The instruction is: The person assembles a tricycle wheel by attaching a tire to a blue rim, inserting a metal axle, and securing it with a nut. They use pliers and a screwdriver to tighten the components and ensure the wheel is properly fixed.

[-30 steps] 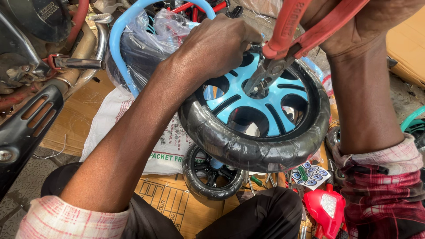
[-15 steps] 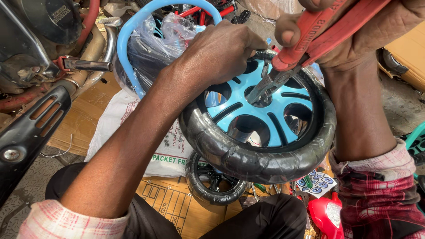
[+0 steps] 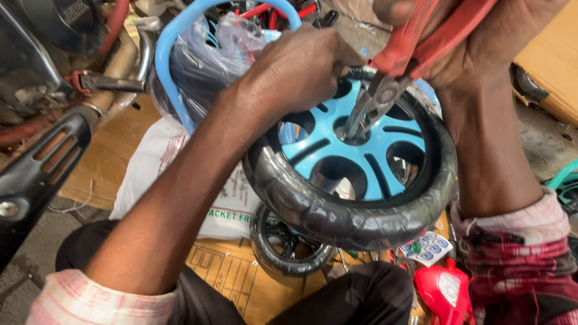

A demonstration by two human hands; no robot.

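A small wheel (image 3: pixel 337 210) with a black tyre wrapped in clear film and a light blue spoked hub fills the middle. My left hand (image 3: pixel 295 72) grips its top rim, close to a blue tube frame (image 3: pixel 165 60). My right hand (image 3: pixel 481 36) squeezes red-handled pliers (image 3: pixel 385 90), whose metal jaws are at the hub's centre hole. Whether the jaws hold anything is hidden.
A second, smaller black wheel (image 3: pixel 283 247) lies under the first on flattened cardboard (image 3: pixel 223 283). A white printed sack (image 3: pixel 156 174) lies left of it. A motorcycle exhaust and dark guard (image 3: pixel 42 162) stand at the left. A red plastic part (image 3: pixel 445 295) sits lower right.
The wheel has shifted slightly right and down in view. The pliers' jaws have moved from the spokes onto the hub's centre. My left hand stays on the rim.
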